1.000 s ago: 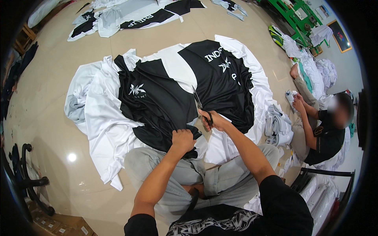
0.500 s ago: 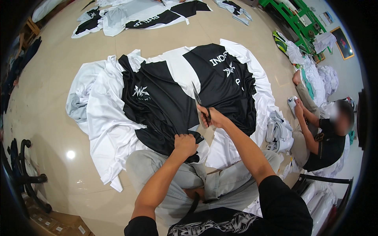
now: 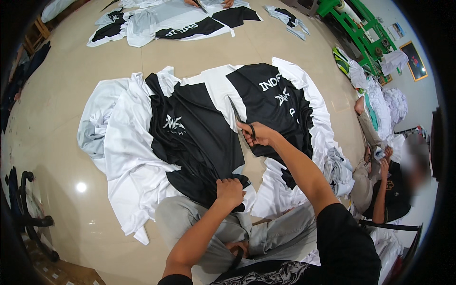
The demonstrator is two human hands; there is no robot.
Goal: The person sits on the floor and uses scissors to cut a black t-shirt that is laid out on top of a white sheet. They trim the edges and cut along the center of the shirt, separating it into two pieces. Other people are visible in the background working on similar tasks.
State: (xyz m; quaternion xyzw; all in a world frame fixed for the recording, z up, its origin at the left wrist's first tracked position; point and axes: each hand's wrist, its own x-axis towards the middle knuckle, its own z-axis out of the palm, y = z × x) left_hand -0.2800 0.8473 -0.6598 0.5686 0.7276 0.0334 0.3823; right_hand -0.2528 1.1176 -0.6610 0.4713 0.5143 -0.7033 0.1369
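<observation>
A large sheet of black-and-white printed fabric (image 3: 199, 123) lies spread and partly bunched on the floor in front of my folded legs. My right hand (image 3: 254, 133) grips a pair of scissors (image 3: 235, 113) by dark handles. Their blades point away from me, over the white strip between two black panels, where the cloth is parted below them. My left hand (image 3: 230, 192) is closed on the near edge of the left black panel, close to my knees. White cloth (image 3: 130, 137) lies in folds along the left side.
Beige tiled floor surrounds the cloth. Folded white bundles (image 3: 338, 173) lie at right, beside a seated person (image 3: 387, 190). At the far side, another person's hands (image 3: 227, 4) work over more printed fabric (image 3: 190, 29). A black chair base (image 3: 35, 221) stands at left, a green machine (image 3: 351, 28) far right.
The fabric sits slightly lower in view, and the gap in the cloth below the scissors is longer. Both hands keep their hold. At right, the seated person's hands have shifted.
</observation>
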